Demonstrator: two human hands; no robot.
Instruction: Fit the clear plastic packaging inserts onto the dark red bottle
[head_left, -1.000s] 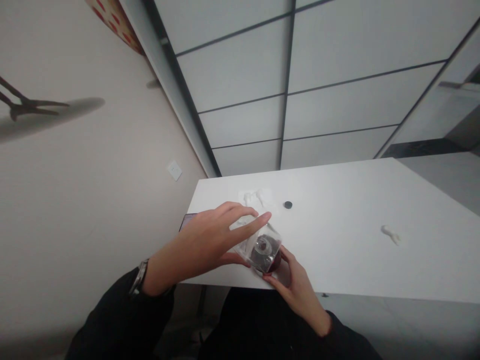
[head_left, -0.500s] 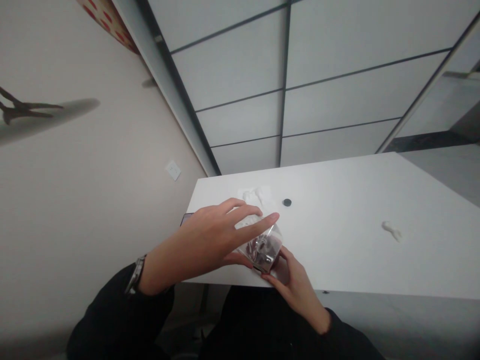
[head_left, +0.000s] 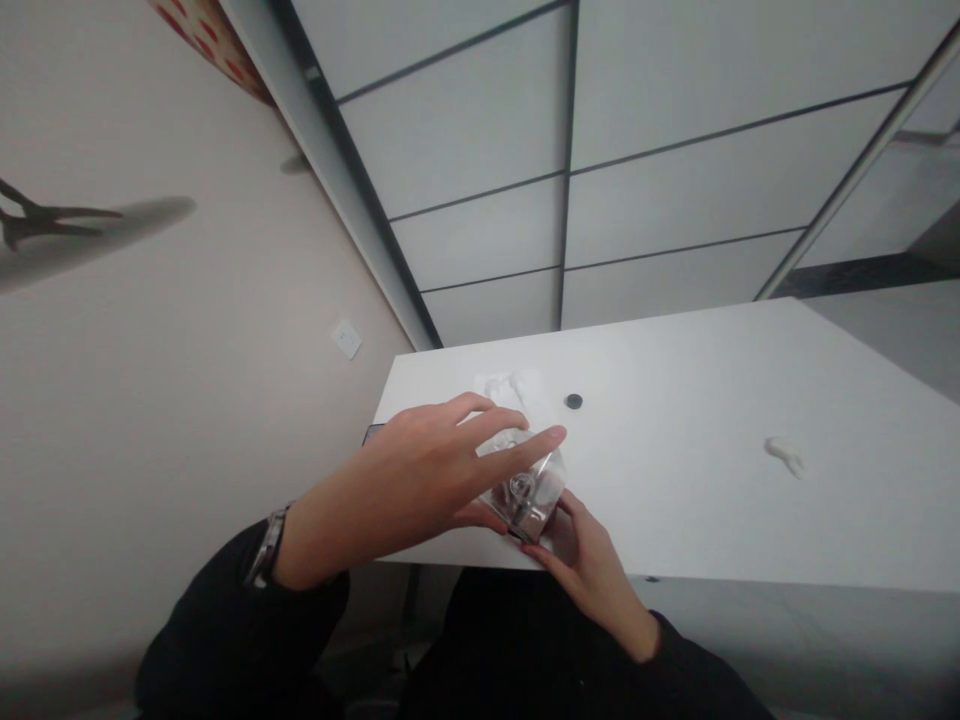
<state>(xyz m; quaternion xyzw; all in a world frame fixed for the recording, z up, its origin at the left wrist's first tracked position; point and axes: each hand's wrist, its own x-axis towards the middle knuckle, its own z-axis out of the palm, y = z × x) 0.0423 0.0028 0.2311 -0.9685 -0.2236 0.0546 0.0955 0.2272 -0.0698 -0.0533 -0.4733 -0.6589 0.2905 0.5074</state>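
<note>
A clear, shiny plastic package is between my two hands near the table's front edge; I cannot make out what is inside. My left hand reaches over it from the left. Its thumb is at the near side and its fingers lie across the top, hiding part of the package. My right hand holds the lower right corner between thumb and fingers. Behind my left hand lies a crumpled translucent white sheet or bag. A small dark round disc or cap rests just beyond the package.
The white table stretches away to the right. On it lies a small white bundled object. A dark-edged flat thing shows partly behind my left wrist. The wall with a socket borders the left; panelled doors stand behind.
Both hands keep nearly the same grip on the package. Reflections on the plastic have shifted slightly, and the view has moved a little.
</note>
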